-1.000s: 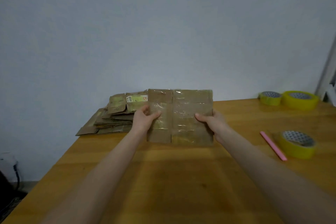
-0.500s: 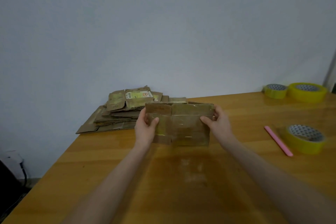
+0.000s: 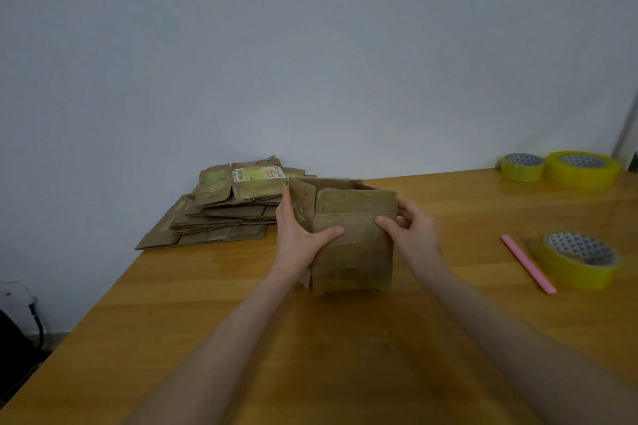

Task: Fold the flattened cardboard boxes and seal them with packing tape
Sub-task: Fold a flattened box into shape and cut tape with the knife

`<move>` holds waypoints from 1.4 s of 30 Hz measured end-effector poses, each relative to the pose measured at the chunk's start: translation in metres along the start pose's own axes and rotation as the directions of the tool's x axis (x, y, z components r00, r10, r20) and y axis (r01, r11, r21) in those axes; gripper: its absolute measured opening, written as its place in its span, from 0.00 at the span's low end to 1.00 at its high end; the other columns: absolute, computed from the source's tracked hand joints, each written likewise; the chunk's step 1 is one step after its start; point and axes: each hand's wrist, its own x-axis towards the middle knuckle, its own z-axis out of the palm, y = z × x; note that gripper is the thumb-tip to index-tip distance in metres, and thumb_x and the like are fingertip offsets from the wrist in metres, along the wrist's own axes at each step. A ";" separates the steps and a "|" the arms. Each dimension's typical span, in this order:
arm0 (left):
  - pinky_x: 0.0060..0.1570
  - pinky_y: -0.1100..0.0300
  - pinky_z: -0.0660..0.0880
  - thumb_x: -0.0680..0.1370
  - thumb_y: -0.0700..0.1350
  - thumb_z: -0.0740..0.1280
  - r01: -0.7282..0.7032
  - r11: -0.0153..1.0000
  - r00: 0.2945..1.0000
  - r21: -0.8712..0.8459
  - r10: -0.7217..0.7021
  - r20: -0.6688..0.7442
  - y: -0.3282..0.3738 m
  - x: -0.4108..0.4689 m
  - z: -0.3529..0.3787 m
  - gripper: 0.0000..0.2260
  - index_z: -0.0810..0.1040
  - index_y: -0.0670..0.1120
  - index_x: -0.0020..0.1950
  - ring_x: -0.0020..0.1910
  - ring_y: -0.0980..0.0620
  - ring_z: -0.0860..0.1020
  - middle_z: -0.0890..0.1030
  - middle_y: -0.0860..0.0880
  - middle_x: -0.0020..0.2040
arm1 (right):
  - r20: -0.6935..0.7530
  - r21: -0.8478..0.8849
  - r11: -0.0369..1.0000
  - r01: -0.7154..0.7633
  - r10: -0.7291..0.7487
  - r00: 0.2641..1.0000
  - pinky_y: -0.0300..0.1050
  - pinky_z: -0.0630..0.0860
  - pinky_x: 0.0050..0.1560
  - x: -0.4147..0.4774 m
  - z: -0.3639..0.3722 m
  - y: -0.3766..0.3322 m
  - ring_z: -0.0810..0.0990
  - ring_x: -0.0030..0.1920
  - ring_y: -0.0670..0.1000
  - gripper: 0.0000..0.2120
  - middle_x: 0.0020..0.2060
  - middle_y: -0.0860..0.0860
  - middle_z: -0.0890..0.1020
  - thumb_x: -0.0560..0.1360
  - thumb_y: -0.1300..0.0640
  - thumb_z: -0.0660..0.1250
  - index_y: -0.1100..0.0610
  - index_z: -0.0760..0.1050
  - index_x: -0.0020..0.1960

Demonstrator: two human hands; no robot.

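A worn brown cardboard box [image 3: 352,245] with old clear tape on it stands on the wooden table [image 3: 345,355], spread into a square tube with its top open. My left hand [image 3: 297,235] grips its left corner, thumb across the near face. My right hand [image 3: 411,231] holds the right corner, thumb on the near face and fingers round the side. A stack of flattened cardboard boxes [image 3: 228,207] lies behind on the left by the wall. A yellow packing tape roll [image 3: 580,259] lies to the right.
A pink stick-like tool [image 3: 528,264] lies beside the near tape roll. Two more yellow tape rolls [image 3: 523,167] [image 3: 583,169] sit at the back right by the wall. The table's left edge runs diagonally; a dark object and cable [image 3: 20,321] are on the floor beyond it.
The box was held up flat facing me; it has since come down onto the table and been spread open into a tube. Both hands shifted from its sides to its upper corners.
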 end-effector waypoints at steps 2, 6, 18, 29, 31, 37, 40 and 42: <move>0.70 0.47 0.64 0.61 0.53 0.81 -0.017 0.998 0.999 -0.054 0.020 0.042 -0.001 0.001 -0.001 0.53 0.50 0.57 0.77 0.72 0.52 0.62 0.59 0.53 0.75 | 0.001 -0.024 1.000 0.011 -0.011 1.000 0.51 0.79 0.54 0.003 -0.001 0.000 0.78 0.52 0.48 0.20 0.56 0.50 0.80 0.73 0.58 0.71 0.56 0.74 0.64; 0.65 0.49 0.72 0.64 0.44 0.79 -0.030 0.987 0.985 -0.155 0.056 0.166 0.001 0.000 -0.004 0.47 0.54 0.60 0.75 0.66 0.58 0.70 0.69 0.60 0.66 | 0.006 -0.073 0.994 0.076 -0.076 0.997 0.49 0.79 0.53 0.010 -0.004 -0.002 0.77 0.53 0.47 0.19 0.56 0.49 0.79 0.72 0.57 0.72 0.55 0.74 0.61; 0.47 0.61 0.79 0.69 0.42 0.75 -0.071 0.991 0.956 -0.116 0.101 0.274 -0.010 -0.001 -0.021 0.31 0.67 0.64 0.64 0.62 0.51 0.72 0.67 0.49 0.70 | 0.335 -0.388 0.881 0.270 -0.138 0.932 0.46 0.78 0.51 0.027 -0.013 0.003 0.73 0.54 0.47 0.29 0.58 0.46 0.69 0.71 0.49 0.72 0.41 0.67 0.70; 0.65 0.54 0.69 0.67 0.68 0.64 -0.093 0.995 0.957 0.019 0.084 0.279 -0.012 0.006 -0.031 0.29 0.76 0.53 0.63 0.68 0.57 0.66 0.64 0.59 0.70 | 0.383 -0.307 0.918 0.250 -0.121 0.916 0.43 0.74 0.56 0.028 -0.018 0.005 0.70 0.58 0.45 0.21 0.59 0.45 0.69 0.73 0.48 0.69 0.56 0.76 0.63; 0.61 0.58 0.72 0.71 0.64 0.68 -0.062 0.998 0.966 -0.025 0.066 0.249 -0.011 0.005 -0.031 0.26 0.75 0.52 0.63 0.67 0.55 0.68 0.68 0.58 0.67 | 0.329 -0.237 0.950 0.201 -0.116 0.937 0.30 0.72 0.49 0.029 -0.015 0.003 0.74 0.54 0.44 0.19 0.58 0.46 0.73 0.71 0.50 0.72 0.56 0.76 0.60; 0.53 0.66 0.70 0.73 0.51 0.70 -0.016 0.989 0.982 -0.150 0.044 0.185 -0.008 0.002 -0.031 0.35 0.56 0.59 0.76 0.61 0.54 0.71 0.69 0.54 0.66 | 0.345 -0.059 0.998 -0.011 0.031 0.938 0.45 0.76 0.52 0.035 -0.016 -0.002 0.77 0.52 0.48 0.43 0.67 0.48 0.70 0.67 0.50 0.76 0.53 0.58 0.75; 0.54 0.65 0.69 0.76 0.50 0.68 -0.055 0.998 0.965 -0.041 0.064 0.255 -0.005 0.006 -0.035 0.25 0.66 0.59 0.72 0.64 0.54 0.70 0.68 0.56 0.67 | 0.434 -0.135 0.990 0.051 0.013 0.901 0.43 0.71 0.54 0.039 -0.017 -0.013 0.72 0.59 0.47 0.44 0.73 0.46 0.62 0.69 0.50 0.75 0.50 0.54 0.77; 0.55 0.62 0.68 0.77 0.49 0.67 -0.080 0.997 0.957 0.012 0.073 0.281 -0.004 0.007 -0.035 0.16 0.73 0.56 0.65 0.65 0.53 0.69 0.69 0.57 0.65 | 0.478 -0.159 0.983 0.094 -0.007 0.878 0.43 0.68 0.57 0.042 -0.016 -0.017 0.69 0.63 0.47 0.40 0.73 0.46 0.61 0.71 0.50 0.73 0.48 0.56 0.76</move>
